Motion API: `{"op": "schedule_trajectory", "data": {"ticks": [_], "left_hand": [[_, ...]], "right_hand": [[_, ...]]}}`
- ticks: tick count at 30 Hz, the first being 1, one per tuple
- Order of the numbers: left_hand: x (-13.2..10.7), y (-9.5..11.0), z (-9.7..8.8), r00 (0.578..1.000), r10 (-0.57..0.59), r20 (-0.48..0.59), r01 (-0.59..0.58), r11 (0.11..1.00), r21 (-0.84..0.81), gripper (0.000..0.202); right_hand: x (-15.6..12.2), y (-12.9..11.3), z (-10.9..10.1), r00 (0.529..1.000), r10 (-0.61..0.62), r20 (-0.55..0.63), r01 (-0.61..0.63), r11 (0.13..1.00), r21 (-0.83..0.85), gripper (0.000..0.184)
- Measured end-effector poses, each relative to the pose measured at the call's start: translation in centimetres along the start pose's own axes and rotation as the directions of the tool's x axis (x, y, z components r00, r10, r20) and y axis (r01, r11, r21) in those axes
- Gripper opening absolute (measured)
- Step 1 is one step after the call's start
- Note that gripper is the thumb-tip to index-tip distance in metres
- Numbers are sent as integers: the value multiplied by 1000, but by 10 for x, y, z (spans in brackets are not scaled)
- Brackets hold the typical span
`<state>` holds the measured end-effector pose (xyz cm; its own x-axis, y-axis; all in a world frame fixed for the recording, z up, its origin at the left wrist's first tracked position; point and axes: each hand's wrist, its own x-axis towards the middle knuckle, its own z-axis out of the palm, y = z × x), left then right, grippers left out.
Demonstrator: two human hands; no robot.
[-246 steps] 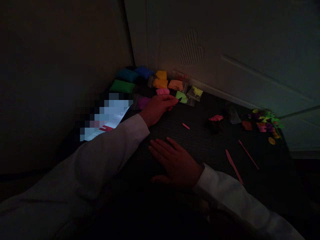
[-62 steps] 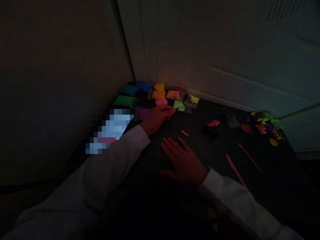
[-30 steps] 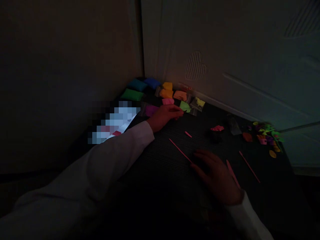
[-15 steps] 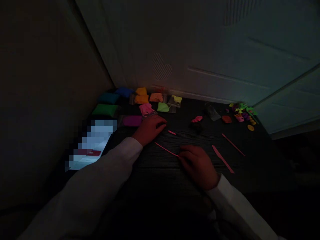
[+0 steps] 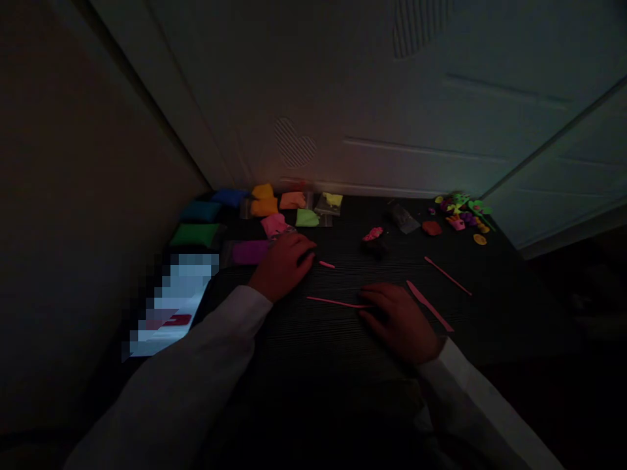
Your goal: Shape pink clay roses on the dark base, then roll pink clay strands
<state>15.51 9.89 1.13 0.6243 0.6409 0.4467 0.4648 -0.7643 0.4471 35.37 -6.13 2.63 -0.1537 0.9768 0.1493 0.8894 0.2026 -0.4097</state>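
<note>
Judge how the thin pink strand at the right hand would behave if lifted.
The pink strand would probably sag, being very thin for its length and slightly curved. It is likely light, having so little bulk. If lifted from the end by the right hand, its free end may trail.

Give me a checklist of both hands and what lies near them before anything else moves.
1. Thin pink strip in one piece: ok, the visible length runs unbroken to the fingertips of the right hand.
2. Right hand's grip on the strip: cannot tell, the fingers hide that end.
3. Left hand holding nothing: cannot tell, shadow lies under its curled fingers.
4. Small pink piece clear of the left hand: ok, just beside the fingertips, apart.
5. Pink knife out of both hands: ok, it lies on the table beside the right hand.
6. Lighting good enough: not ok, the scene is very dim.
</note>
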Motion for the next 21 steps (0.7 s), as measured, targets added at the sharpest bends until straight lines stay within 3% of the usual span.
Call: {"op": "schedule_trajectory", "data": {"ticks": [6, 12, 17, 21], "left_hand": [[-2, 5, -4, 991, 83, 108, -94, 991, 94, 20], [-4, 15, -12, 964, 88, 250, -108, 992, 68, 22], [-26, 27, -26, 929, 57, 367, -87, 994, 67, 27], [-44, 28, -25, 929, -13, 369, -25, 995, 99, 28]], "right_hand": [[-1, 6, 10, 998, 2, -67, 0, 1000, 31, 17], [-1, 6, 11, 995, -4, -103, 9, 999, 45, 12], [-1, 9, 14, 994, -20, -105, 26, 998, 59, 13], [-2, 10, 14, 995, -26, -99, 30, 998, 46, 19]]}}
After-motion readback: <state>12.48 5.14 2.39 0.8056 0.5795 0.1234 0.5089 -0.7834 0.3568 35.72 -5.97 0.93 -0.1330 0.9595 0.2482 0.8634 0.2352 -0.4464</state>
